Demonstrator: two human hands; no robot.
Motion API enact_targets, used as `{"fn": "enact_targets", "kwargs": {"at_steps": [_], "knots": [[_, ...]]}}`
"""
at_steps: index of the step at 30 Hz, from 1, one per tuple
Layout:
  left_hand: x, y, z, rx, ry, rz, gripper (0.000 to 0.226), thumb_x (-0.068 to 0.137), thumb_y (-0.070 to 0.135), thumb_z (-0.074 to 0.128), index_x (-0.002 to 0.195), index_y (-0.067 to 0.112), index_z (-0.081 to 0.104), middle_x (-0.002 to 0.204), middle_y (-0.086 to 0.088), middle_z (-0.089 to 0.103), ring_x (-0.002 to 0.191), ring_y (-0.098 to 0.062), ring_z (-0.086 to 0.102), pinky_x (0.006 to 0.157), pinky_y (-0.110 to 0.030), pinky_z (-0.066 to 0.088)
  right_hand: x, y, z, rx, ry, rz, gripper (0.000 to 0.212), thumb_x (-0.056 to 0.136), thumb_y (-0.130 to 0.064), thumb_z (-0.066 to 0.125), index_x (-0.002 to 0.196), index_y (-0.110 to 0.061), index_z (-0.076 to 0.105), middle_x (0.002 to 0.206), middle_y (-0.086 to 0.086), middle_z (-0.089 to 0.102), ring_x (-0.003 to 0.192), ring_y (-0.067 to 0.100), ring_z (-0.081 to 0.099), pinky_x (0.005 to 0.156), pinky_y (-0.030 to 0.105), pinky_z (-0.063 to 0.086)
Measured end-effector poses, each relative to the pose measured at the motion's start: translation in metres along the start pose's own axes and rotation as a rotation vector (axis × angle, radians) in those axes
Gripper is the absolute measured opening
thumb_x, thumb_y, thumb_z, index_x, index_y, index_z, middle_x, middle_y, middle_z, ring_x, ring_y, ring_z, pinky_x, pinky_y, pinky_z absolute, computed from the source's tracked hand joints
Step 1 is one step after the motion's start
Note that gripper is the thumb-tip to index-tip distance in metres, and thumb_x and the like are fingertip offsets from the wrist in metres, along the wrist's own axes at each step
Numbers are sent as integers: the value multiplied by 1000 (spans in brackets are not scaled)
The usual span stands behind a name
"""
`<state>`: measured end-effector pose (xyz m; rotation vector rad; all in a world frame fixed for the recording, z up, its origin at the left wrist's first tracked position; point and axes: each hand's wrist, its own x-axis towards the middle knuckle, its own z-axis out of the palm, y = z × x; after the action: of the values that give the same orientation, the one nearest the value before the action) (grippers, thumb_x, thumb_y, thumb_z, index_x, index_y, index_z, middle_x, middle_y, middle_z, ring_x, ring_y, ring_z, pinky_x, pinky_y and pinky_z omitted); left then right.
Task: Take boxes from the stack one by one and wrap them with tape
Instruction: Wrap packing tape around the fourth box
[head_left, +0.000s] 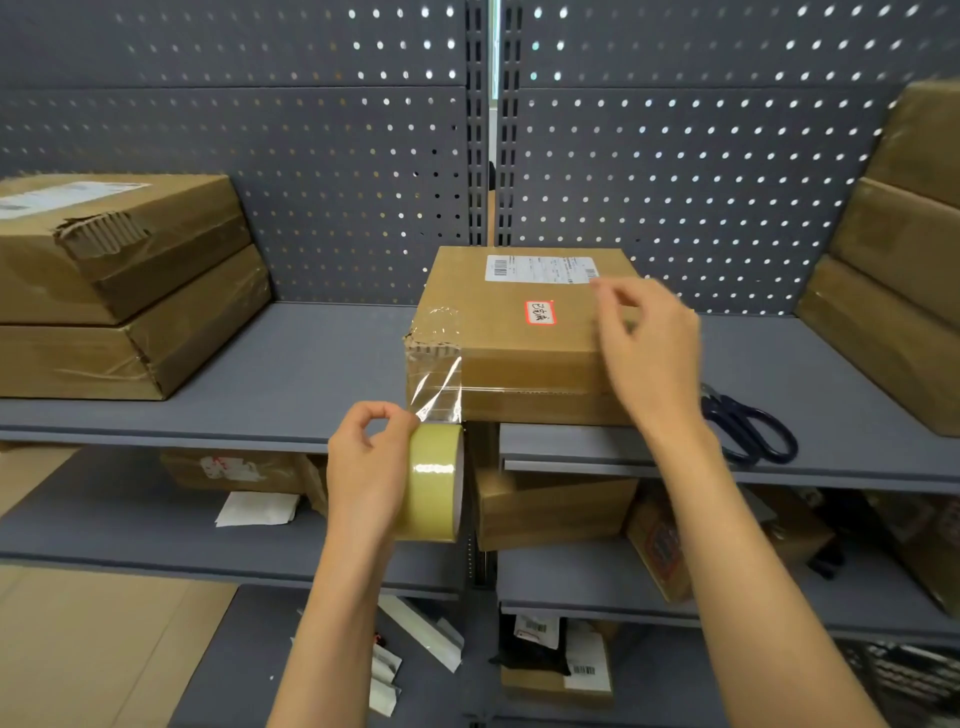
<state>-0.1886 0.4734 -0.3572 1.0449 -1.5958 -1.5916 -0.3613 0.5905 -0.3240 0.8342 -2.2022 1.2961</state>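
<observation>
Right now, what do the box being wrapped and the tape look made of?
Box: brown corrugated cardboard, matte; fluting shows at its torn left corner. Tape roll: glossy clear plastic film, yellowish on the roll, see-through where the strip is pulled out.

A box (524, 332) stands in the middle of the top shelf (322, 364), before the pegboard (337, 156). Two stacked boxes (119, 286) lie at its left, another stack (893, 291) at its right. Scissors (748, 426) lie on the shelf between the middle box and the right stack. A tape roll (434, 480) is before the box's left corner.
</observation>
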Motion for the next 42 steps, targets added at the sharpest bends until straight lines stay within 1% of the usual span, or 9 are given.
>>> {"fn": "enact_targets", "kwargs": {"at_steps": [5,9,15,24,29,33,37,39,42], "knots": [[-2,1,0,-19,-2,-15,7,91,20,57,84,21,57,76,-1,53,67,-16,49,66,-37,40,-14,43,-35,-112,195,284,26,97,-25,47,108,-16,69,107,6,67,102,23,58,81,29,40],[-3,2,0,-19,-5,-27,5,91,21,57,87,21,57,77,0,52,67,-15,48,64,-34,39,-24,61,-47,-339,42,377,25,94,-17,51,114,-12,65,118,15,60,107,35,54,90,46,44],[-3,1,1,-30,-10,-26,6,91,22,58,89,18,62,78,0,55,69,-15,50,66,-34,41,-35,70,-54,-538,-201,518,39,90,-21,61,122,-1,52,125,23,48,117,40,42,94,45,38],[0,-3,0,-33,7,-14,8,89,22,61,92,16,65,80,-1,59,70,-16,53,66,-34,41,-36,68,-55,-552,-184,603,49,90,-25,64,119,12,49,125,28,47,116,40,43,93,43,40],[1,-4,0,-31,14,-10,15,89,23,61,97,12,66,83,-4,60,73,-18,53,68,-34,41,-35,71,-53,-572,-190,586,38,95,-23,58,113,11,56,118,28,52,112,41,46,87,43,41],[0,-5,1,-28,21,-7,13,90,24,60,95,14,66,81,-1,58,73,-16,52,66,-33,40,-30,70,-62,-393,-57,539,37,98,-25,51,115,8,52,115,25,56,107,40,50,77,39,37],[1,-6,2,-32,35,-14,12,89,24,60,94,14,66,81,-1,58,73,-16,52,67,-34,41,-22,44,-70,-41,41,344,31,96,-32,54,115,-7,54,102,1,57,94,15,53,72,20,37],[3,-7,2,-32,36,-16,12,89,23,60,95,14,66,82,-2,58,73,-17,52,67,-35,41,-21,28,-67,50,-13,243,24,90,-31,64,105,-14,56,91,-9,60,82,2,56,64,7,38],[4,-9,2,-29,30,-15,13,89,25,60,96,15,65,84,-3,58,77,-19,53,71,-39,42,-27,11,-51,153,-154,135,24,77,-24,77,88,-23,55,77,-18,60,68,-10,57,60,3,41]]}}
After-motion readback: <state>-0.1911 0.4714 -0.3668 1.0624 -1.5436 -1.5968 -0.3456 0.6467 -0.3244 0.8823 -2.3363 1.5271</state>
